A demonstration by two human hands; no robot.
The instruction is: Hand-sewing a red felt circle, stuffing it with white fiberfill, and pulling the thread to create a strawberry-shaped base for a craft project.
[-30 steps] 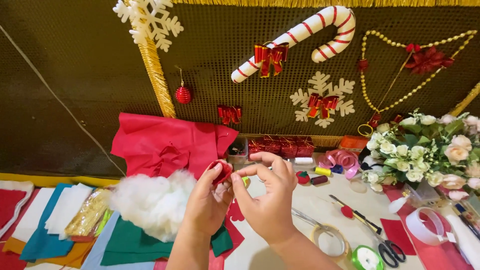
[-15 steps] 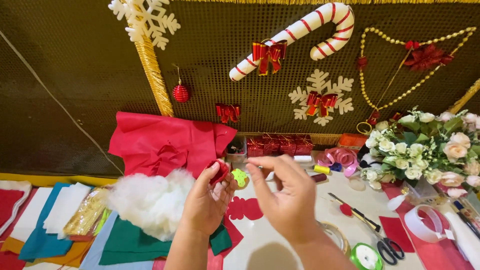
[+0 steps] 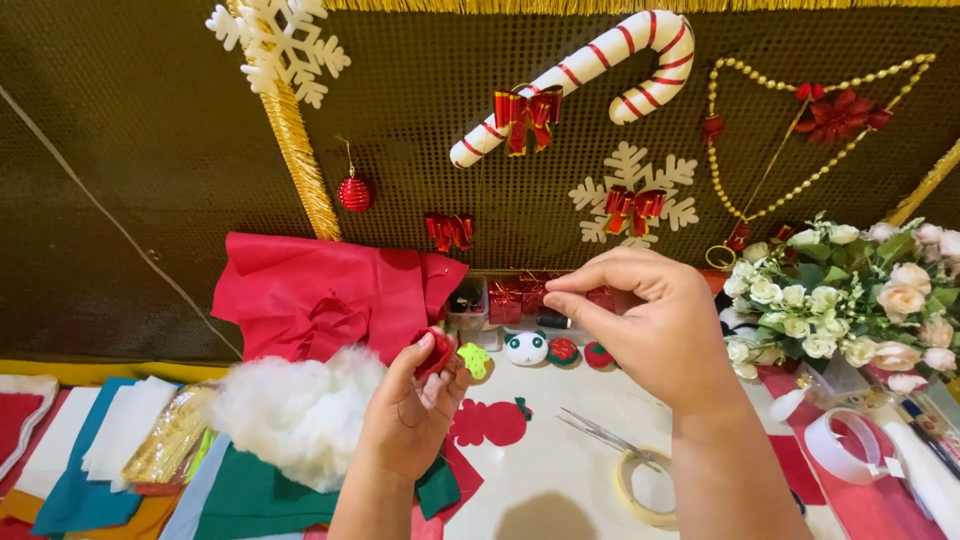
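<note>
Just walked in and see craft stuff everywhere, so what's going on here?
A person sits at a craft table. The left hand pinches a small red felt piece between its fingertips. The right hand is raised beside it, thumb and forefinger pressed together as if drawing a thread, though none is visible. White stuffing, small scissors and a tape roll lie nearby.
</note>
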